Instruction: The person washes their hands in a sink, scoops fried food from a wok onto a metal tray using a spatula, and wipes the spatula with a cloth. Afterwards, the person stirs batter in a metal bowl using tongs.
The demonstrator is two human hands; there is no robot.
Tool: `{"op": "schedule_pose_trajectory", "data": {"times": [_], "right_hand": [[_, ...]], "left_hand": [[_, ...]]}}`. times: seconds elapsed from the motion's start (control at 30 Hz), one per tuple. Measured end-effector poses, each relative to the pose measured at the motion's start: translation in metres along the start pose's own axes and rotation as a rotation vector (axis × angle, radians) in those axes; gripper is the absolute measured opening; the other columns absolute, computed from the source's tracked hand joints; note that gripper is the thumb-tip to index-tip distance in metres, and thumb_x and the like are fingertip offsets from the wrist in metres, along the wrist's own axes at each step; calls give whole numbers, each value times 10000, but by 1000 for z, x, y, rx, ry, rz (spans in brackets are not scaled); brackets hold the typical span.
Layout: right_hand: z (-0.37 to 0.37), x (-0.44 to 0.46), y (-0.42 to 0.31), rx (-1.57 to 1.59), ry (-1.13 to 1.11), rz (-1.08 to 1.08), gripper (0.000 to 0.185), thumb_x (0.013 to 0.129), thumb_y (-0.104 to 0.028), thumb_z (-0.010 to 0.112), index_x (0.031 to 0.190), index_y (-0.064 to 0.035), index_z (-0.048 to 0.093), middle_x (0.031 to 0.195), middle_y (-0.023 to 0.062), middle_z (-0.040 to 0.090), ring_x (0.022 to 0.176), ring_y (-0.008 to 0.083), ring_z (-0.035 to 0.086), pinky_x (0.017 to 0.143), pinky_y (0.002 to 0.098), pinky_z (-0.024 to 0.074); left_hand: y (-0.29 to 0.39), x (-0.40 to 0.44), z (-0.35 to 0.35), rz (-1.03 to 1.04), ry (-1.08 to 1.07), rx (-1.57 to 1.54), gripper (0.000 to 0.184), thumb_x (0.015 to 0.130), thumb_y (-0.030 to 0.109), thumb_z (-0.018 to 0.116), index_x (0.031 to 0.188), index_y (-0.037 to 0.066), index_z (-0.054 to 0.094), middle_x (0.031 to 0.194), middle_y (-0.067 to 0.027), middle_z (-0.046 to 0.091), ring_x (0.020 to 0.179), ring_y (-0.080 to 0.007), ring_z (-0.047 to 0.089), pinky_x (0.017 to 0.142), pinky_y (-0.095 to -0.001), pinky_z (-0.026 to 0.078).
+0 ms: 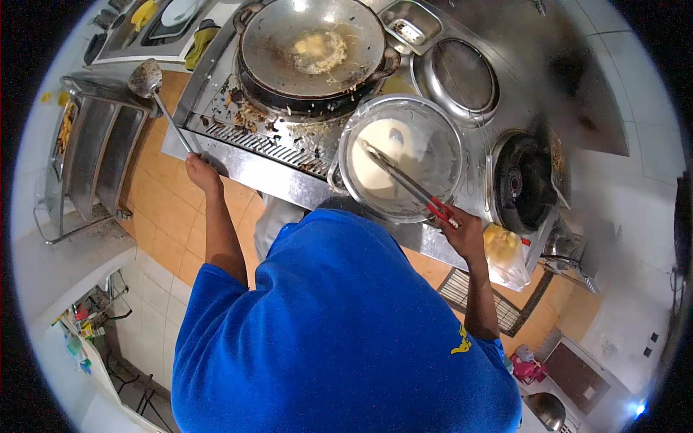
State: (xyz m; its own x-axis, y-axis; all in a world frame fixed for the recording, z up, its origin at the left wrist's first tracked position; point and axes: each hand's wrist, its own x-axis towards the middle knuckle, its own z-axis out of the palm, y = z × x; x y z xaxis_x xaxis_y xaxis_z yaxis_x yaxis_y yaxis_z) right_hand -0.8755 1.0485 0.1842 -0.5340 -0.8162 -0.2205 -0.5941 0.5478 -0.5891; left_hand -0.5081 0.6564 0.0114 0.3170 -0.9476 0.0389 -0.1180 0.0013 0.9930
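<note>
My left hand [203, 175] is wrapped around the handle end of a long metal wok ladle [146, 78]. The ladle's head is raised to the left of the stove, apart from the wok. In the large wok [260, 50], pale yellow food [317, 50] sits in oil near the middle. My right hand [463, 234] grips red-handled metal tongs [408, 184]. Their tips reach over a clear bowl [451, 137] of cream-coloured batter [372, 169]; whether they touch the batter I cannot tell.
Burnt scraps litter the stove top [238, 123] around the wok. Right of the bowl are a round metal pan [462, 76] and a black burner [516, 180]. A bag of yellow food [503, 252] hangs at the counter's edge. A metal rack [94, 151] stands at left.
</note>
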Motion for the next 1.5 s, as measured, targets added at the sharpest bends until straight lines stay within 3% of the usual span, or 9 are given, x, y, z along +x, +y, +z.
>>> {"op": "schedule_pose_trajectory", "data": {"times": [0.2,0.33,0.43,0.53,0.63,0.9,1.07,1.17,1.5], "right_hand": [[-17,12,-18,-64,33,-45,313,690,-226,664,977,-111,616,724,118,618,662,253,619,593,311,474],[-38,55,-60,-187,161,-213,288,697,-222,642,961,-113,612,751,102,618,671,255,612,598,324,476],[-31,101,-75,-392,250,-362,370,666,-164,650,1014,-68,570,772,123,604,716,304,592,607,349,467],[-22,136,-106,-509,181,-324,378,670,-169,639,1030,-94,552,824,119,602,728,301,587,615,372,463],[-17,156,-110,-448,299,-451,407,667,-173,647,1052,-106,534,857,104,601,749,295,585,625,370,464],[-50,119,-108,-402,399,-337,437,653,-165,668,1059,-79,530,873,90,596,790,292,580,663,353,460],[-60,59,-71,-389,334,-186,443,667,-190,653,1080,-98,523,872,108,604,786,303,587,672,369,470],[-53,26,-51,-306,262,-99,418,639,-149,676,1021,-40,546,809,102,599,778,302,588,656,344,457],[4,4,-13,-222,54,51,413,658,-227,660,1035,-86,567,862,109,617,745,278,598,647,355,478]], "left_hand": [[24,-11,5,-46,51,-16,311,889,294,366,700,61,453,568,6,410,484,-77,383,431,-217,310],[9,-3,4,-68,44,-126,297,888,292,375,692,78,440,538,19,392,453,-70,363,404,-213,290],[9,-4,5,-79,32,-203,292,888,285,377,691,79,435,538,20,393,449,-65,357,400,-210,284],[6,-4,3,-61,39,-213,292,889,281,377,686,78,430,536,22,392,450,-59,351,397,-208,279],[7,-4,4,-41,66,-176,295,891,279,373,683,75,426,536,20,393,451,-59,350,397,-208,277],[11,-5,4,40,44,-71,310,891,290,370,680,69,425,541,11,395,464,-68,363,398,-211,287],[18,-10,3,-71,-14,-104,295,886,303,364,714,70,422,557,17,391,459,-73,353,395,-209,286],[14,-4,1,-191,-41,-236,283,881,304,363,730,72,418,569,18,379,462,-80,343,385,-206,276],[10,-3,2,54,-73,59,299,887,314,356,748,55,409,607,-2,392,481,-93,342,386,-222,273]]}}
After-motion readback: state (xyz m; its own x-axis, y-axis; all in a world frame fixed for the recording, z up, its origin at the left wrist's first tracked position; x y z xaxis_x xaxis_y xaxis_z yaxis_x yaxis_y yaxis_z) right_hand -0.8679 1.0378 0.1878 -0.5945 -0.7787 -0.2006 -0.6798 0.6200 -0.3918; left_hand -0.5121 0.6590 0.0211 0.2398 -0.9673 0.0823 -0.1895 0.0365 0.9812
